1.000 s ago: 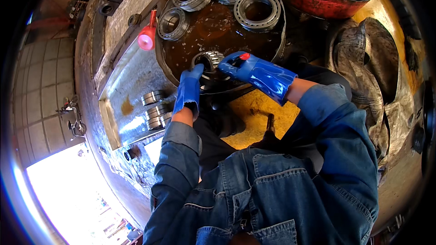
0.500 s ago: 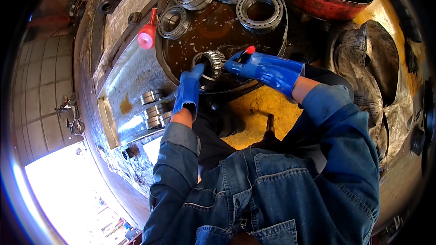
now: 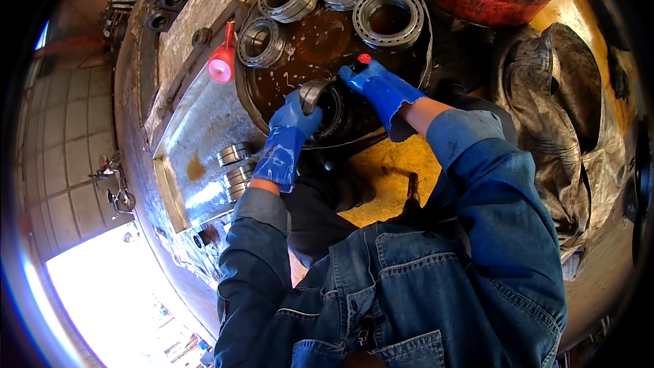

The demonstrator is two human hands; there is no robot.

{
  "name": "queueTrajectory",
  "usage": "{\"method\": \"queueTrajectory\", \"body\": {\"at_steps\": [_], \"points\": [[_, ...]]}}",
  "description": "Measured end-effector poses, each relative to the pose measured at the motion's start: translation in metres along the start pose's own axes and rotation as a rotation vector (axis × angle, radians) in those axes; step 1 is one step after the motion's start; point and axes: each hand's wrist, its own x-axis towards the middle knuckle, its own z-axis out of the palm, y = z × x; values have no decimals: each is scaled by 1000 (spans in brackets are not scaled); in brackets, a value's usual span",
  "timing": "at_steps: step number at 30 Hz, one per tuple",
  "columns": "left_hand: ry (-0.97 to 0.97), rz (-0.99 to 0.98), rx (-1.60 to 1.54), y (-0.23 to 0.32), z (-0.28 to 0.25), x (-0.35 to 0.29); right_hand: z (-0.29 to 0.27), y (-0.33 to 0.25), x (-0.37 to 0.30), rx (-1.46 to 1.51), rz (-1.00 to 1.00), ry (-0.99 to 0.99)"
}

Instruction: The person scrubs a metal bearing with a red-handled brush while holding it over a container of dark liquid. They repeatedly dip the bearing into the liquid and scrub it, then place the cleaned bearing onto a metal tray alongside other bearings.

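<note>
My left hand [image 3: 296,117], in a blue rubber glove, is closed round a metal bearing ring [image 3: 313,94] tilted over a round basin [image 3: 240,99] of dark brown liquid. Just right of it, another dark bearing ring [image 3: 333,110] sits low in the basin's near side. My right hand [image 3: 373,82], gloved too, is closed on a dark-handled tool with a red end [image 3: 364,59]; its working end is hidden. Several large roller bearings, among them one at the right [image 3: 388,18] and a smaller one at the left [image 3: 261,42], rest along the basin's far side.
A red funnel-like thing [image 3: 221,65] stands left of the basin. Smooth metal rings [image 3: 236,153] lie on a metal tray [image 3: 178,194]. A red tub [image 3: 477,10] is at the far right, with a stiff, crumpled dirty cloth [image 3: 524,116] below it.
The bearing ring in my left hand has turned, its smooth face now showing instead of the rollers. My right hand has moved slightly up and left with the red-ended tool.
</note>
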Motion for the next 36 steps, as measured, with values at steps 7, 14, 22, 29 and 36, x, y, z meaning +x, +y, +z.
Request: {"method": "queueTrajectory", "body": {"at_steps": [7, 14, 22, 29, 36], "points": [[-26, 391, 287, -14, -17, -1, -33, -34, -28, 116, 118, 122], [193, 552, 336, -26, -24, -2, -43, -24, -31, -67, -30, 137], [-301, -396, -843, -16, -27, -36, -41, -10, -25, -25, -18, 127], [-235, -208, -504, 23, -33, -24, -41, -16, -28, -111, 17, 90], [-211, -5, -674, -18, -20, -8, -49, 20, -20, 82, -74, 53]]}}
